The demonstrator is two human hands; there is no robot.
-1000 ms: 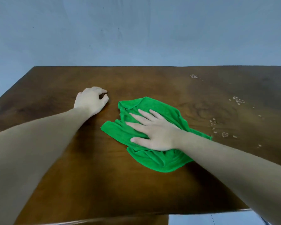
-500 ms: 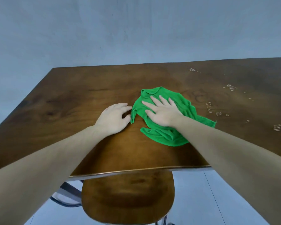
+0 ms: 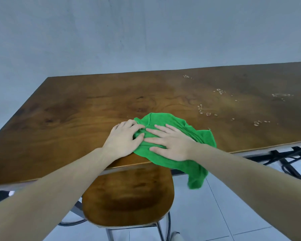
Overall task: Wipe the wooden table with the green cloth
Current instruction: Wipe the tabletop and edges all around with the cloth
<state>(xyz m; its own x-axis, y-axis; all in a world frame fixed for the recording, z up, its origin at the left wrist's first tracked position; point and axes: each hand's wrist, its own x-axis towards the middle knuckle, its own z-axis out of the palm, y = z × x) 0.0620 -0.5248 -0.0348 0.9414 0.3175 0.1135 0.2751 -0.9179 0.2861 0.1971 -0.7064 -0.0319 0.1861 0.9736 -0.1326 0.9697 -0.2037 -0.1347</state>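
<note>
The green cloth [image 3: 174, 122] lies crumpled at the near edge of the wooden table [image 3: 76, 115], and one corner hangs down over the edge. My right hand [image 3: 170, 143] presses flat on the cloth with fingers spread. My left hand [image 3: 123, 141] rests at the cloth's left side, its fingers touching and pinching the folds. Pale crumbs or droplets [image 3: 205, 111] are scattered on the table to the right of the cloth.
A wooden chair seat [image 3: 127, 197] with metal legs stands under the table's near edge, right below my hands. Dark metal bars and cables [image 3: 288, 157] lie on the tiled floor at the right. A plain grey wall rises behind the table.
The cloth has slid toward the near edge under my right hand, and a corner now hangs off. My left hand has moved right onto the cloth. The view has pulled back.
</note>
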